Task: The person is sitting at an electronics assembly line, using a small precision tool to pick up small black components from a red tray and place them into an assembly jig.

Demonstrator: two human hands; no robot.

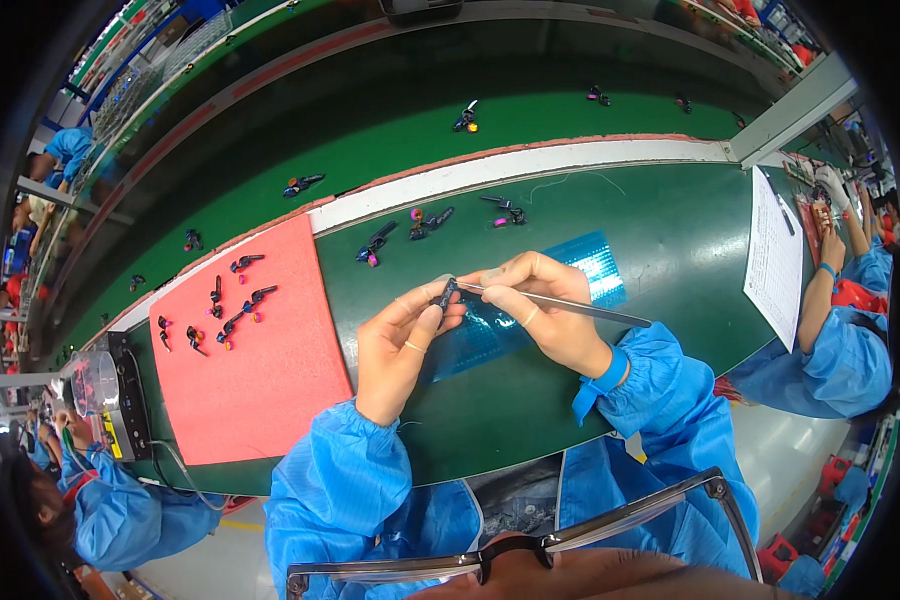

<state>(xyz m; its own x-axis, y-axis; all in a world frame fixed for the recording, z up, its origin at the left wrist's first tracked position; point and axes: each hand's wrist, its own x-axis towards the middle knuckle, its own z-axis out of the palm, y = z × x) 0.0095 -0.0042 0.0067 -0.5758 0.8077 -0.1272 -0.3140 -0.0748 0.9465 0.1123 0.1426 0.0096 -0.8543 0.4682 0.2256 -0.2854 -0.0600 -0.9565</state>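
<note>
My left hand point(390, 350) pinches a small dark electronic part point(447, 293) upright between thumb and fingertips. In my right hand point(565, 325) is a slim pair of metal tweezers point(600, 311), its tip meeting the top of that part. What exactly the tip grips there is too small to tell. Finger cots cover some of my fingertips. Beneath both hands lies a shiny blue translucent sheet point(598, 265). Just beyond them on the green bench point(670, 240) rest several similar dark parts point(430, 222) with pink or orange round ends.
To the left, a pink foam mat point(260, 390) carries several more dark parts point(232, 325). A dark box-shaped device point(125, 400) stands past it. Behind a white rail point(520, 163), a green belt point(390, 150) bears spaced parts. Right: a paper sheet point(773, 260), pen, and co-workers in blue point(830, 365).
</note>
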